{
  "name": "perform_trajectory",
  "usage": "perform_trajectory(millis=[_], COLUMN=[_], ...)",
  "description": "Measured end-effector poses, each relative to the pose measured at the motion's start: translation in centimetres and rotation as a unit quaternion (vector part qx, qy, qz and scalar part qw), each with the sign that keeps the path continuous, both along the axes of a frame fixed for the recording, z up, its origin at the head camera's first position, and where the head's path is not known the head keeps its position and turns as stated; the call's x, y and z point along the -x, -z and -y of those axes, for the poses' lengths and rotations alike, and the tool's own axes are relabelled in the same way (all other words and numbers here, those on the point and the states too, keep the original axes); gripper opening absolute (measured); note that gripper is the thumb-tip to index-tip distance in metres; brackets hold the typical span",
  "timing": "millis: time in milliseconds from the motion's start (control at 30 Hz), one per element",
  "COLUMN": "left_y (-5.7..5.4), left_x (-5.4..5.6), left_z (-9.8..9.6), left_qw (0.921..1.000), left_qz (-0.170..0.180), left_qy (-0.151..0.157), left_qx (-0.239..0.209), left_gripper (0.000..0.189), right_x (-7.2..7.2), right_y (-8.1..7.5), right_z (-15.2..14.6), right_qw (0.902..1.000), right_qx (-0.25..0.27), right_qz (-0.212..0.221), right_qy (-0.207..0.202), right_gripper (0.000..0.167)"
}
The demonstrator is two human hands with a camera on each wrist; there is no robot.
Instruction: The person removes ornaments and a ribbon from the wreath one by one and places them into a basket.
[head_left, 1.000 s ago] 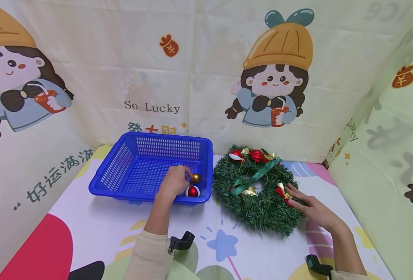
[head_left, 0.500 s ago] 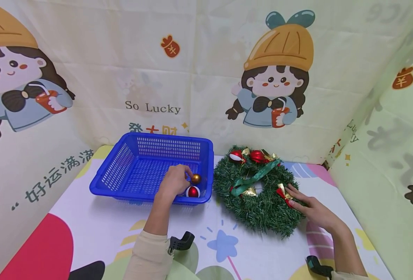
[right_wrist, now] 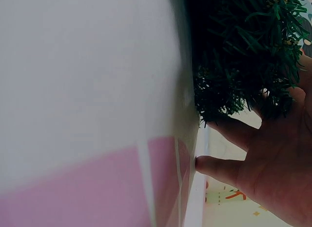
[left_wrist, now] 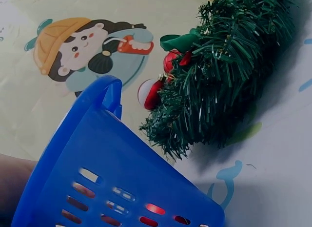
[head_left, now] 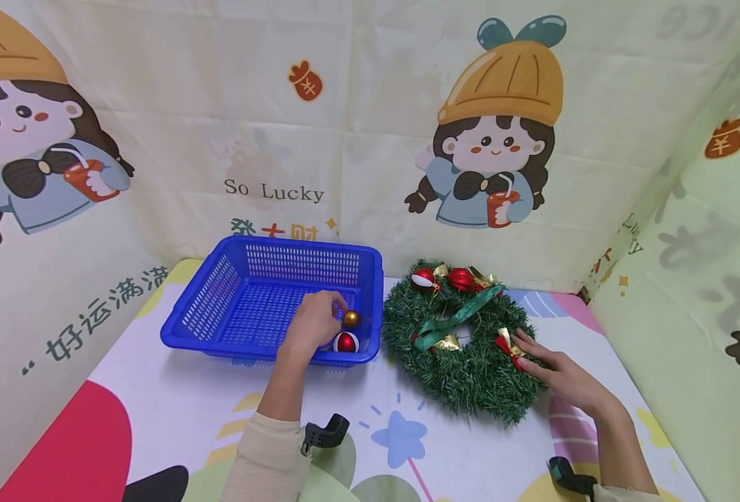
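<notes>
My left hand (head_left: 310,324) reaches into the right part of a blue plastic basket (head_left: 219,289), its fingers bent downward. Their tips are hidden, so whether they pinch anything does not show. Right beside them lie a gold ball ornament (head_left: 351,318) and a red-and-white ball ornament (head_left: 346,342). In the left wrist view the basket wall (left_wrist: 122,139) blocks the fingers. My right hand (head_left: 564,376) rests on the right side of a green Christmas wreath (head_left: 470,383), fingers extended beside a red-and-gold bow (head_left: 506,345). The right wrist view shows that hand (right_wrist: 273,163) spread against the wreath's edge.
Red ball ornaments (head_left: 462,280), a green ribbon (head_left: 457,319) and a gold bell (head_left: 448,343) sit on the wreath. The wreath stands close to the basket's right side. A printed cloth (head_left: 370,174) hangs behind the patterned table (head_left: 319,397).
My left hand's fingers have lifted slightly beside the gold ball. My right hand and the wreath stay where they were.
</notes>
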State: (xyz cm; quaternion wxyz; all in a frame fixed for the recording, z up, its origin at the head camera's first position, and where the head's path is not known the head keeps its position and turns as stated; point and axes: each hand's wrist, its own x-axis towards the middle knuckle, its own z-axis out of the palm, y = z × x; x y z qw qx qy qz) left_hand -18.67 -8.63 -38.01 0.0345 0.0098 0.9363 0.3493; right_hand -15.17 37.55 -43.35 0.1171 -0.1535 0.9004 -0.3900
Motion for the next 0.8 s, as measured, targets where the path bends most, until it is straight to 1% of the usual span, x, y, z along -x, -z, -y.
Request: perform_trajectory(millis=[100,333,600,800], left_y=[-0.1,-0.3,-0.4,-0.4], left_x=[-0.1,-0.1,0.0,0.0], left_z=[-0.2,-0.5,-0.8,-1.3], left_qw=[0.9999,0.9987,0.9953,0.9916], left_qz=[-0.007,-0.038,-0.061,-0.089], left_qy=[-0.003,-0.004,-0.009,-0.015], left_qx=[-0.011,-0.033,-0.075,-0.093], left_gripper=[0.026,0.025,0.027,0.025], right_x=[0.0,0.0,0.0,0.1], right_y=[0.0,-0.1,0.0,0.2], right_z=[0.0,-0.1,-0.1,-0.1], right_qw=[1.0,1.0,1.0,1.0], right_qx=[0.0,-0.009,-0.001,-0.003], right_qz=[-0.002,-0.002,-0.003,-0.001], right_qy=[0.0,0.001,0.0,0.001], right_gripper=[0.059,0.059,0.059,0.059])
